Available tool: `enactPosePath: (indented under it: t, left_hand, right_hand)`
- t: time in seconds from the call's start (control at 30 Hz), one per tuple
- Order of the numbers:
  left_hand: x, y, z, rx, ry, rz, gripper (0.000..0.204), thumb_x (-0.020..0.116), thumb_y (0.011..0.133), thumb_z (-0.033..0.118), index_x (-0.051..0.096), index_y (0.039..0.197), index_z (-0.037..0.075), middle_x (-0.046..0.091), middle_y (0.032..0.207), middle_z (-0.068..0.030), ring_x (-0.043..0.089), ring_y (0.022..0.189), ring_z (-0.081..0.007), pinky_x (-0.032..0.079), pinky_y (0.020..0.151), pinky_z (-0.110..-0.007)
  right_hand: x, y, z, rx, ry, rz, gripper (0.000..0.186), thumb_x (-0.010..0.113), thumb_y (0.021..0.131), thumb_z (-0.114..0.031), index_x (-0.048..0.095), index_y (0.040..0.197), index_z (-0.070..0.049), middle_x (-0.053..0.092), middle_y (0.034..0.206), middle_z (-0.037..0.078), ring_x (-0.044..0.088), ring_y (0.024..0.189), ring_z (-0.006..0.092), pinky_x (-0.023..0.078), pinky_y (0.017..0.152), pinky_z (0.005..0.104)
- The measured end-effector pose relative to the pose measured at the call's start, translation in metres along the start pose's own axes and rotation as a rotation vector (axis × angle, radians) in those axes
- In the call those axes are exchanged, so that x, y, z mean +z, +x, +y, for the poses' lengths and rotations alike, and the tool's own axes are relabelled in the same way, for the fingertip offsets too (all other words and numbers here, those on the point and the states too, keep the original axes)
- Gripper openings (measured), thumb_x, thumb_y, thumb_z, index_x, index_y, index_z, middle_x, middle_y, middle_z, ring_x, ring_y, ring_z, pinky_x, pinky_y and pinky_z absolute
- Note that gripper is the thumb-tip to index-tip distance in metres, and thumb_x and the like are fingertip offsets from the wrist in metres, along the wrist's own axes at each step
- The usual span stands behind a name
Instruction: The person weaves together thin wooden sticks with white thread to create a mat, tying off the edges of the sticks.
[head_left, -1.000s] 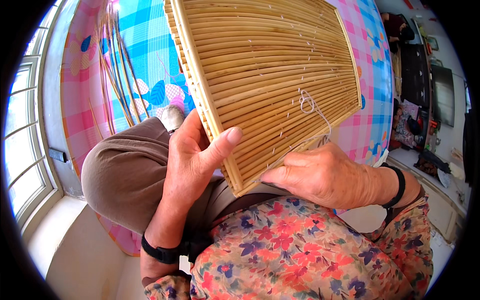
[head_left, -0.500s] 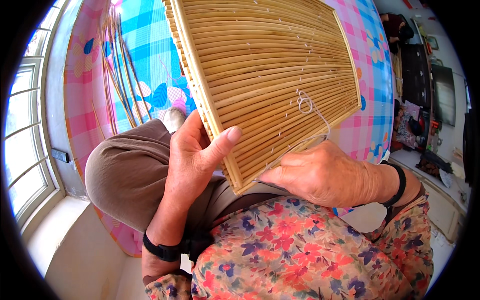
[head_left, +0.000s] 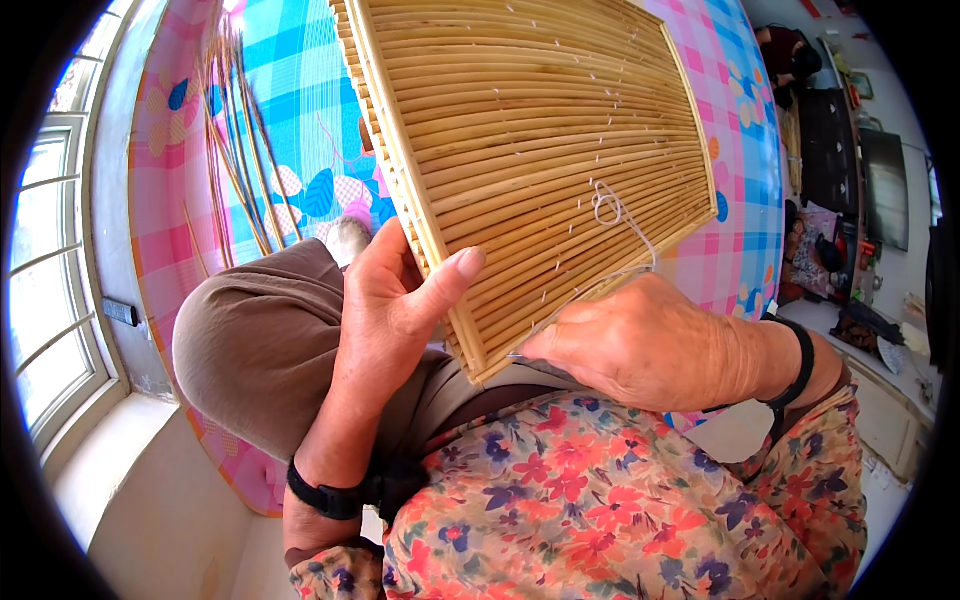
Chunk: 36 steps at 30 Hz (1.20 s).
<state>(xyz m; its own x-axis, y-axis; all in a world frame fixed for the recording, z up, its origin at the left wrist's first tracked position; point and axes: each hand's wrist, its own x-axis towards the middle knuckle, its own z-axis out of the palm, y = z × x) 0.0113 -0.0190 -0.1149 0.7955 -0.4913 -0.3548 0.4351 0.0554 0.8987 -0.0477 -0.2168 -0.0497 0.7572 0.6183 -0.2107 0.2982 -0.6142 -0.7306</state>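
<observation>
A panel of straw-coloured stalks point(head_left: 540, 150) laid side by side is tilted above my lap, with small white stitches dotted across it. Its left edge strip is gripped by my left hand point(head_left: 395, 300), the thumb on top and the fingers hidden beneath. At the near edge, close to the lower corner, my right hand point(head_left: 640, 345) pinches a needle point(head_left: 516, 356), of which only a thin tip shows. White thread point(head_left: 652, 250) runs from beside that hand and lies in a loop on the stalks.
Several loose dry stalks point(head_left: 240, 150) lie on the checked flowered bedcover point(head_left: 300, 60) at the left. A barred window point(head_left: 60, 260) and its sill are farther left. Across the room at the right, another person point(head_left: 790, 55) is near dark furniture point(head_left: 830, 150).
The panel has tipped very slightly, its near corner a little higher. Both hands keep the same grip, and the right hand has barely shifted.
</observation>
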Motion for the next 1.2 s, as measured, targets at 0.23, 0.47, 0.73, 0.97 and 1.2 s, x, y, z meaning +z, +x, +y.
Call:
enactPosePath:
  t: [0.23,0.47,0.73,0.97,1.2]
  left_hand:
    - [0.003,0.001,-0.003,-0.004,-0.076,0.007,0.038,0.064,0.087,0.02,0.052,0.114,-0.005,0.063,0.1,-0.0083,0.058,0.09,-0.0108,0.047,0.08,-0.025]
    - [0.0,0.005,-0.007,-0.02,-0.116,0.001,0.036,0.062,0.089,0.021,0.053,0.112,-0.005,0.063,0.101,-0.0076,0.058,0.09,-0.0105,0.047,0.079,-0.025]
    - [-0.009,0.006,-0.009,-0.06,0.086,-0.035,0.04,0.057,0.092,0.03,0.053,0.113,-0.003,0.061,0.091,-0.0056,0.057,0.079,-0.0093,0.048,0.068,-0.023]
    - [-0.018,0.0,-0.02,0.515,0.636,0.23,0.041,0.053,0.085,-0.001,0.045,0.125,0.003,0.051,0.122,-0.0136,0.061,0.088,-0.0179,0.053,0.064,-0.027]
    - [-0.021,-0.004,-0.013,0.955,1.302,0.044,0.055,0.071,0.06,0.011,0.059,0.114,0.012,0.048,0.131,-0.0059,0.053,0.106,-0.0257,0.043,0.086,-0.041]
  right_hand:
    - [-0.002,0.005,-0.009,0.08,-0.095,-0.079,0.01,0.054,0.074,-0.008,0.055,0.082,-0.003,0.06,0.074,0.013,0.062,0.073,0.0298,0.051,0.059,0.039]
    - [0.009,0.001,-0.007,0.009,-0.137,0.07,0.012,0.053,0.074,-0.008,0.054,0.085,-0.004,0.057,0.073,0.01,0.062,0.071,0.0287,0.051,0.058,0.0366]
    - [0.002,-0.003,-0.006,-0.018,-0.292,0.054,0.011,0.054,0.076,-0.009,0.056,0.086,-0.006,0.056,0.073,0.008,0.062,0.07,0.0259,0.051,0.057,0.0345]
    - [0.001,-0.011,-0.005,-0.019,-0.313,0.14,0.015,0.054,0.079,-0.012,0.06,0.093,-0.01,0.054,0.068,0.005,0.06,0.064,0.0228,0.05,0.054,0.0329]
    - [-0.006,-0.022,-0.011,-0.024,-0.518,0.113,0.021,0.053,0.078,-0.009,0.06,0.097,-0.01,0.052,0.067,0.005,0.06,0.064,0.0212,0.05,0.052,0.0316]
